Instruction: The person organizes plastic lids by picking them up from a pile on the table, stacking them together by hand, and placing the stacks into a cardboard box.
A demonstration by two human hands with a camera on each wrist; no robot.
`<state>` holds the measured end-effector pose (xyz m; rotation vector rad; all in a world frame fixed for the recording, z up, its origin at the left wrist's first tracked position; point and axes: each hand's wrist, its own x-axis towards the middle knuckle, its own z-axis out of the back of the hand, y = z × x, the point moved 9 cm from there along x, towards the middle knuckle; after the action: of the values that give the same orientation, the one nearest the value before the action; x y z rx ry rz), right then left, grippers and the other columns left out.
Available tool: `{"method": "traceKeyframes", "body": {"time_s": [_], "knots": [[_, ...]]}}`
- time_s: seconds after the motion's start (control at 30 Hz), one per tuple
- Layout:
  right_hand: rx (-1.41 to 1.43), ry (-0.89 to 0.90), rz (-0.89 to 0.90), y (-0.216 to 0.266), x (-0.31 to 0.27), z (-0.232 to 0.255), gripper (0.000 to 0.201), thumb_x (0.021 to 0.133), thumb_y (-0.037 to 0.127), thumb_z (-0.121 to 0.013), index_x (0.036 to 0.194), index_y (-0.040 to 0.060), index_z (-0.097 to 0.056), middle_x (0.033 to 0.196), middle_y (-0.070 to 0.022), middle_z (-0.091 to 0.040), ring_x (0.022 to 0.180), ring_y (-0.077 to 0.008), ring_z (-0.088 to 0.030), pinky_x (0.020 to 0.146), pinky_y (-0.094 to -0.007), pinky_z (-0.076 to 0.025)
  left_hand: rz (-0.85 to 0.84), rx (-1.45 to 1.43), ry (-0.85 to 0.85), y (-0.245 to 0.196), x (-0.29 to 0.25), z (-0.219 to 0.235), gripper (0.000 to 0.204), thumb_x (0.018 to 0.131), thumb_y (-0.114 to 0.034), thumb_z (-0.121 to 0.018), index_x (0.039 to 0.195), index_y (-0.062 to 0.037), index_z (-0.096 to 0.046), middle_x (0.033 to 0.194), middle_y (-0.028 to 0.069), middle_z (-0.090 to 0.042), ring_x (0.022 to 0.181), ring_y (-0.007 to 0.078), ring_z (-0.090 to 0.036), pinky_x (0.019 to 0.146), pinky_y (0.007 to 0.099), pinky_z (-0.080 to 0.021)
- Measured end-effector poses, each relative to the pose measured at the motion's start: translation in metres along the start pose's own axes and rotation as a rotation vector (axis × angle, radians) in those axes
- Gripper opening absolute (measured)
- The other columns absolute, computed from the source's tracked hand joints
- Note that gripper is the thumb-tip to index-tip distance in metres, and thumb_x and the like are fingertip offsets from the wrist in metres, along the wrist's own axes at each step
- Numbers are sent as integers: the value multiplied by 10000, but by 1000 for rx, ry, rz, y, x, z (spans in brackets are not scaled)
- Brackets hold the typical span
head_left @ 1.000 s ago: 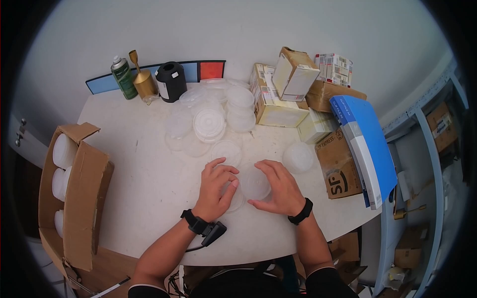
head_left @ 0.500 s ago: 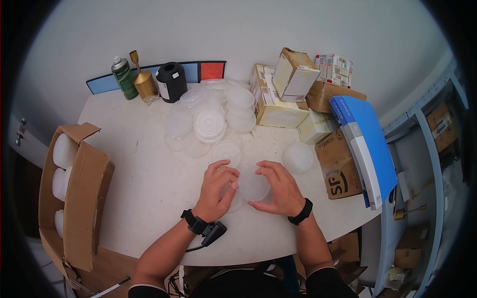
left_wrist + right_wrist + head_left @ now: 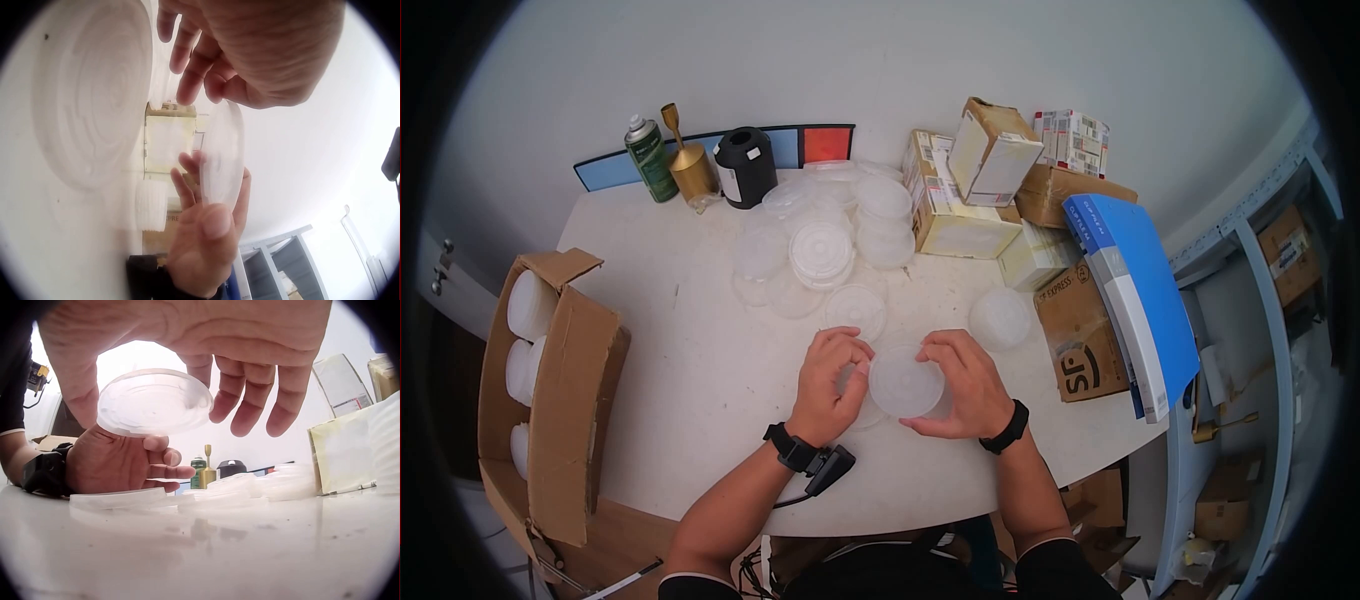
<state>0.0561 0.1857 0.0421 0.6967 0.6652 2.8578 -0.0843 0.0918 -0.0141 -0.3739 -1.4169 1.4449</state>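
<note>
A clear round plastic lid (image 3: 907,382) is held above the table by the right hand (image 3: 962,386), which grips its edge between thumb and fingers. In the right wrist view the lid (image 3: 154,403) hangs under that hand (image 3: 187,337). The left hand (image 3: 830,386) is at the lid's left edge, fingers bent; in the left wrist view its fingertips are at the upper end of the lid (image 3: 222,156). Whether they press on it is unclear. Another lid (image 3: 866,413) lies on the table partly under the left hand.
Many clear lids (image 3: 820,250) spread over the table's back middle. A stack of lids (image 3: 1000,318) stands at the right, by cardboard boxes (image 3: 1082,335) and a blue folder (image 3: 1135,280). An open carton (image 3: 570,410) with white tubs is at the left; a spray can (image 3: 650,160) stands behind.
The lid between the hands has shifted slightly down and left and shows more clearly. Both hands have moved only a little.
</note>
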Motion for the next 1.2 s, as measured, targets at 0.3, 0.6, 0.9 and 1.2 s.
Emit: {"method": "traceKeyframes", "body": {"time_s": [0.3, 0.6, 0.9, 1.2], "knots": [[-8, -13, 6, 2, 0, 0, 668, 626, 285, -919, 1149, 51, -575, 1258, -187, -579, 1117, -370, -615, 933, -420, -519, 20, -61, -2, 2, -1, 1, 66, 931, -65, -546, 899, -29, -591, 1006, 107, -667, 1179, 344, -557, 1020, 439, -424], [-7, 6, 37, 5, -1, -4, 668, 680, 380, -913, 1157, 47, -583, 1328, -193, -590, 1154, -374, -610, 975, -430, -507, 3, -72, -9, 3, -1, 0, 50, 903, -34, -555, 903, -25, -604, 983, 112, -674, 1138, 359, -591, 963, 424, -468], [52, -71, -7, 2, -1, 7, 631, 679, 348, -903, 1135, 41, -592, 1293, -199, -586, 1143, -383, -588, 970, -447, -491, -13, -67, -37, -2, 1, 4, 36, 880, -47, -628, 912, -44, -611, 981, 99, -683, 1134, 355, -595, 974, 427, -468], [-395, -556, -524, -76, -43, 73, 654, 717, 324, -885, 1162, -1, -532, 1195, -190, -566, 1122, -391, -517, 979, -467, -425, -37, 195, -89, -7, 4, 12, 267, 780, -114, -741, 1004, -65, -602, 1090, 114, -651, 1204, 366, -525, 1042, 465, -423]]}}
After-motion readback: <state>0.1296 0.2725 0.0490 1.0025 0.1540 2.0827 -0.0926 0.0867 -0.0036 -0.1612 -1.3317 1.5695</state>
